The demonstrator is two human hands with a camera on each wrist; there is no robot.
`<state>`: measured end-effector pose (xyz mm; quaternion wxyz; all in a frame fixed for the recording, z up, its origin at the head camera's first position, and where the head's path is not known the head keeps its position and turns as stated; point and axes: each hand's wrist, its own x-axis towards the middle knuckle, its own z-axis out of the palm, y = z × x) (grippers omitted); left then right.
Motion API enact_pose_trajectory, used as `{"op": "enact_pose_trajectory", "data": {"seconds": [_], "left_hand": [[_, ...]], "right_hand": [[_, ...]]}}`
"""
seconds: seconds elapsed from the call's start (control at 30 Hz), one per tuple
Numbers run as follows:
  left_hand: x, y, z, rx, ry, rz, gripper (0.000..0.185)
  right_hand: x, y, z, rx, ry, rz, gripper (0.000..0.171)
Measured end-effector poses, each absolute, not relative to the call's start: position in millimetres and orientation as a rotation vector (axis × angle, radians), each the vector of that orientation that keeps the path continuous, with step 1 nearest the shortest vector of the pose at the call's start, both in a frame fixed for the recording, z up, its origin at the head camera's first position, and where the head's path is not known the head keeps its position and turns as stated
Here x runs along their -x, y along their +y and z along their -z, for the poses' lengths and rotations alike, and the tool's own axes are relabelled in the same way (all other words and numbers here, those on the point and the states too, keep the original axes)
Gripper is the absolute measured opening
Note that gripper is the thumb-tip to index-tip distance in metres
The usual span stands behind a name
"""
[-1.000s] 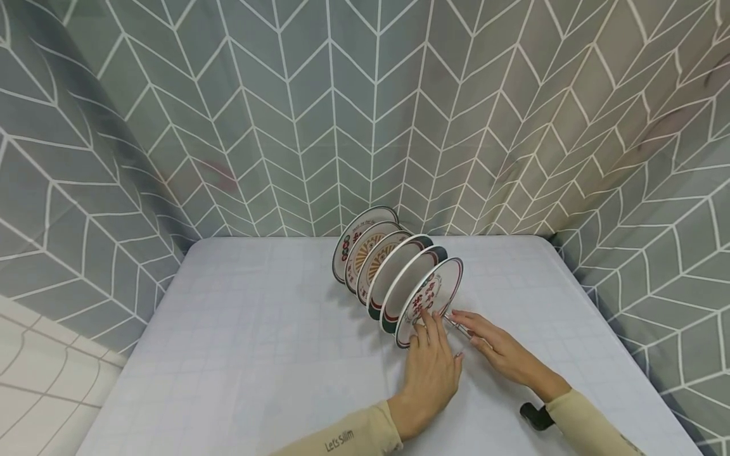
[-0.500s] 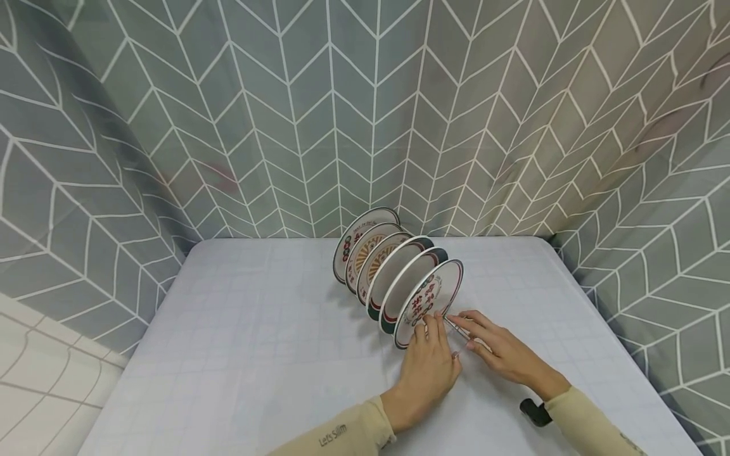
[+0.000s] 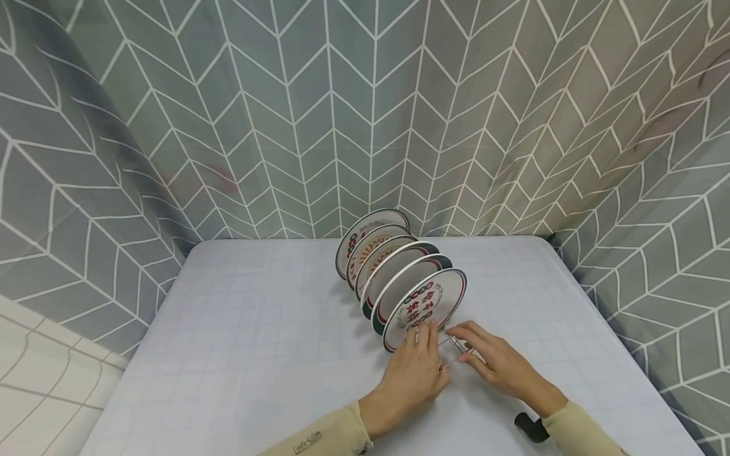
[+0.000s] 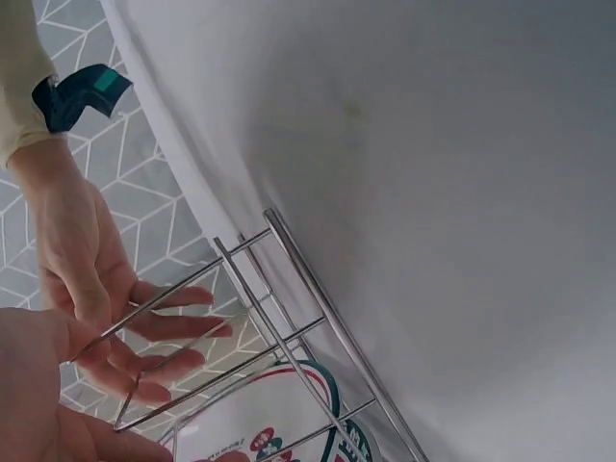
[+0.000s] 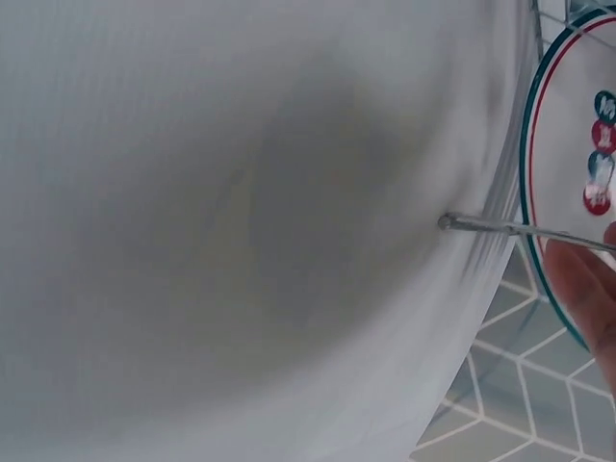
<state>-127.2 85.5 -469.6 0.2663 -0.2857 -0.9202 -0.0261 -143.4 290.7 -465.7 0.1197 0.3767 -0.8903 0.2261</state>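
Observation:
A metal wire dish rack (image 4: 324,320) holds several round plates on edge in a slanting row. The front plate (image 3: 428,303) is white with red printing and a dark rim. My left hand (image 3: 407,370) grips the rack's near end, thumb and fingers about the wires in the left wrist view. At the near right corner, my right hand (image 3: 496,358) holds the wire between thumb and fingers. In the right wrist view, a finger (image 5: 582,289) lies against a thin metal bar (image 5: 481,225) beside the plate. Most of the rack is hidden behind the plates and hands.
A white cloth covers the table (image 3: 256,304). Grey curtain (image 3: 371,114) with white chevron lines stands close behind the plates and along both sides. A black device (image 3: 530,427) sits at the right wrist.
The rack's near end has come slightly toward me and left, and the front plates with it. Both hands have moved with it, the left one lower and further left.

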Motion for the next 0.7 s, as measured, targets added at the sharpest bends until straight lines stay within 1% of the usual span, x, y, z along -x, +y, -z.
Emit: {"op": "enact_pose_trajectory", "data": {"seconds": [0.27, 0.5, 0.6, 0.7], "left_hand": [[122, 58, 467, 0.94, -2.533, 0.172, 0.073], [118, 30, 462, 1.117, -2.584, 0.187, 0.073], [117, 23, 462, 1.137, -2.603, 0.232, 0.074], [114, 20, 464, 1.095, -2.633, 0.346, 0.076]], "right_hand": [[127, 271, 465, -1.078, -2.606, -0.626, 0.058], [113, 255, 466, -1.094, -2.537, -0.592, 0.063], [109, 251, 466, -1.085, -2.536, -0.583, 0.066], [105, 250, 468, -1.059, -2.558, -0.641, 0.066]]}}
